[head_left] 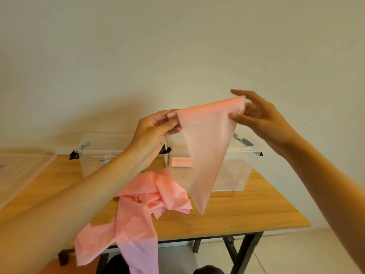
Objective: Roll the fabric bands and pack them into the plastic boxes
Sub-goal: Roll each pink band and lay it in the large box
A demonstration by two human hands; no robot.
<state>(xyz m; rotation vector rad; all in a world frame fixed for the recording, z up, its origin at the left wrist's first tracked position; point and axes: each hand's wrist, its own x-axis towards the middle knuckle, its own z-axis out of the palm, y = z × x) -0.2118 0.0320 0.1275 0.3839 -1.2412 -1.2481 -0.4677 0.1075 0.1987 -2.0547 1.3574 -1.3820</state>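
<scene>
- Band was held up in the air between both hands, above the table, hanging down to a point in front of the right box.
- Left hand pinched its left corner, fingers curled.
- Right hand pinched its right corner between thumb and fingers, the other fingers spread.
- Pile of pink bands lay on the table, partly draped over the near edge.
- Left box stood just beside the right box, both clear.
</scene>
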